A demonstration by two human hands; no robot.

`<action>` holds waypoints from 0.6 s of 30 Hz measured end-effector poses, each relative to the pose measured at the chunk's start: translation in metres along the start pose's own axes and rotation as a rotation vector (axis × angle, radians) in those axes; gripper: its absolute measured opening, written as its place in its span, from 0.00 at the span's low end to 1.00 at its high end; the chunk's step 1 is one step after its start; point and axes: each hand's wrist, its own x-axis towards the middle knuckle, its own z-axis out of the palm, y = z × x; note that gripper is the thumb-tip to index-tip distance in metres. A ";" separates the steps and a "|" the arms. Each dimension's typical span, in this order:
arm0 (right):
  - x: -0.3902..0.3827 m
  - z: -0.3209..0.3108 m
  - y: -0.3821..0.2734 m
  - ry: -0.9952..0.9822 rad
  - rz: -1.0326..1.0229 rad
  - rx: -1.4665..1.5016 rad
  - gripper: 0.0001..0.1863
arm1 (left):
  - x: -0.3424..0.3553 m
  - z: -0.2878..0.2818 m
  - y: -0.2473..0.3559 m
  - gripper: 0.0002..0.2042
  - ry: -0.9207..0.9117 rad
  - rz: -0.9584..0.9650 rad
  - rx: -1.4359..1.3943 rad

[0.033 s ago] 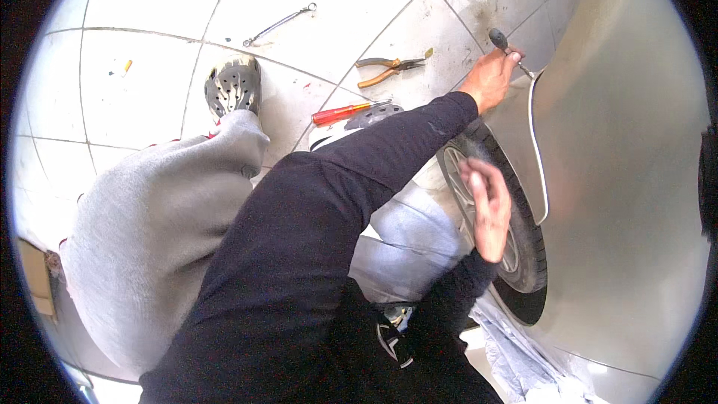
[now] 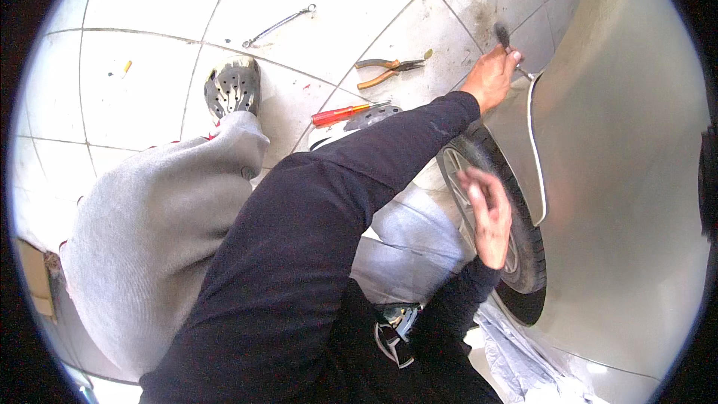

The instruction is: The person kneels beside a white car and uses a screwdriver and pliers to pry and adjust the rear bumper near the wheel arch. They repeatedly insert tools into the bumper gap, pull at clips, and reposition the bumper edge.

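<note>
My left hand (image 2: 490, 78) reaches out to the far right, its fingers closed round a tool with a dark rounded end (image 2: 502, 33). The tool's slim metal shank runs to the edge of the wheel arch, beside the upper end of a white curved lip (image 2: 534, 142). What its tip touches is too small to tell. Nearer to me, my right hand (image 2: 490, 221) is in front of the car wheel (image 2: 516, 247), fingers loosely bent and apart, with nothing visible in them. The wheel's spokes are partly hidden behind that hand.
On the tiled floor lie orange-handled pliers (image 2: 389, 72), a red-handled screwdriver (image 2: 344, 114) and a ring spanner (image 2: 280, 25). A grey trouser leg (image 2: 164, 217) ends in a dark clog (image 2: 233, 86) on the left. The pale car body panel (image 2: 621, 202) fills the right side.
The tool's dark end has swung slightly up and to the right in my left hand. My right hand has shifted a little, its fingers lower.
</note>
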 end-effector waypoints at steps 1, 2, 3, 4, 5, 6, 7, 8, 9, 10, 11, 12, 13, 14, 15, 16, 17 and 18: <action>-0.013 -0.010 0.001 -0.034 0.028 -0.056 0.21 | 0.004 0.002 0.005 0.19 -0.091 -0.102 0.058; -0.021 -0.018 0.003 -0.077 0.041 -0.110 0.20 | 0.012 0.001 0.006 0.19 -0.170 -0.193 0.124; -0.025 -0.024 0.005 -0.110 0.077 -0.082 0.20 | 0.030 0.003 0.002 0.20 -0.215 -0.150 0.390; -0.021 -0.030 0.008 -0.136 0.061 -0.090 0.20 | 0.055 -0.002 -0.009 0.25 -0.363 0.150 0.665; -0.020 -0.037 0.015 -0.148 0.065 -0.086 0.20 | 0.076 0.000 0.000 0.26 -0.440 0.114 0.702; -0.020 -0.041 0.021 -0.159 0.073 -0.082 0.20 | 0.092 0.003 0.009 0.26 -0.521 0.075 0.737; -0.023 -0.042 0.023 -0.106 0.153 -0.058 0.19 | 0.097 0.004 0.011 0.25 -0.479 0.068 0.663; -0.021 -0.045 0.027 -0.104 0.126 -0.087 0.20 | 0.101 0.002 0.012 0.24 -0.430 0.060 0.590; -0.018 -0.045 0.034 -0.085 0.106 -0.022 0.20 | 0.105 0.000 0.017 0.23 -0.385 0.064 0.522; -0.017 -0.044 0.041 -0.059 0.093 0.047 0.20 | 0.092 0.000 0.014 0.17 -0.378 0.021 0.344; -0.016 -0.046 0.044 -0.054 0.104 0.064 0.21 | 0.080 -0.001 0.014 0.15 -0.409 -0.021 0.223; -0.017 -0.048 0.048 -0.052 0.120 0.082 0.22 | 0.064 -0.006 0.017 0.13 -0.438 -0.070 0.104; -0.015 -0.045 0.045 -0.058 0.132 0.096 0.23 | 0.053 -0.013 0.015 0.13 -0.438 -0.096 0.018; -0.015 -0.042 0.040 0.056 0.201 0.096 0.26 | 0.043 -0.019 0.014 0.14 -0.440 -0.124 -0.069; -0.017 -0.037 0.035 0.115 0.209 0.112 0.29 | 0.038 -0.023 0.014 0.14 -0.439 -0.148 -0.160; -0.015 -0.034 0.031 0.156 0.199 0.118 0.32 | 0.038 -0.029 0.006 0.13 -0.391 -0.185 -0.213; -0.012 -0.028 0.029 0.239 0.152 0.160 0.34 | 0.040 -0.037 -0.002 0.12 -0.345 -0.223 -0.267; -0.012 -0.024 0.028 0.327 0.115 0.203 0.36 | 0.039 -0.041 -0.010 0.12 -0.306 -0.270 -0.324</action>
